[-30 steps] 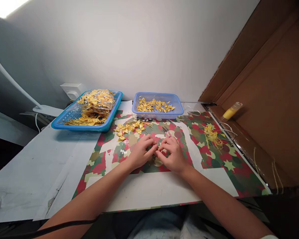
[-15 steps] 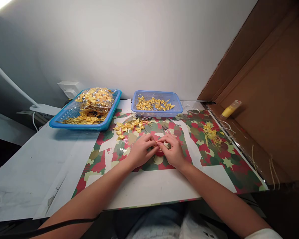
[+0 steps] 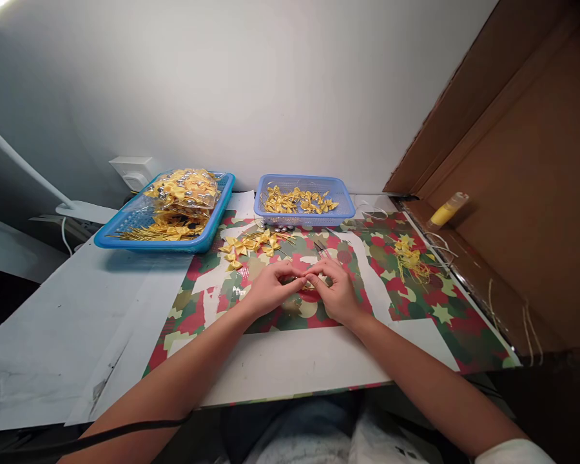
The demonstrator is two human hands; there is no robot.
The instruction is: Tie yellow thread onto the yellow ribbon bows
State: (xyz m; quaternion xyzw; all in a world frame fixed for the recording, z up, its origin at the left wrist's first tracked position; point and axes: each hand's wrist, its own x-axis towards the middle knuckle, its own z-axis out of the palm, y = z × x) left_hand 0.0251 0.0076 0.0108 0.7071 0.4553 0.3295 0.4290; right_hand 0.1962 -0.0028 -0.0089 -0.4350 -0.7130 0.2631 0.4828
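At the middle of the patterned sheet (image 3: 309, 312), my left hand (image 3: 274, 288) and my right hand (image 3: 336, 291) meet with fingertips together. Both are closed in a pinch. What lies between the fingertips is too small and too covered to name. Several yellow ribbon bows (image 3: 244, 246), some with thin stems, lie just beyond my left hand. Beyond the right hand is a small pointed tool (image 3: 321, 247), partly covered by it.
A blue basket (image 3: 106, 241) at the left holds bagged and loose yellow bows. Another blue basket (image 3: 345, 216) with bows stands against the wall. Yellow thread scraps (image 3: 413, 264) lie at the right, near a tube of yellow stuff (image 3: 447, 211) and a cardboard wall (image 3: 517, 174).
My left fingers have shifted from curled to straighter, with the thumb reaching toward the right fingertips. The right hand stays almost in place.
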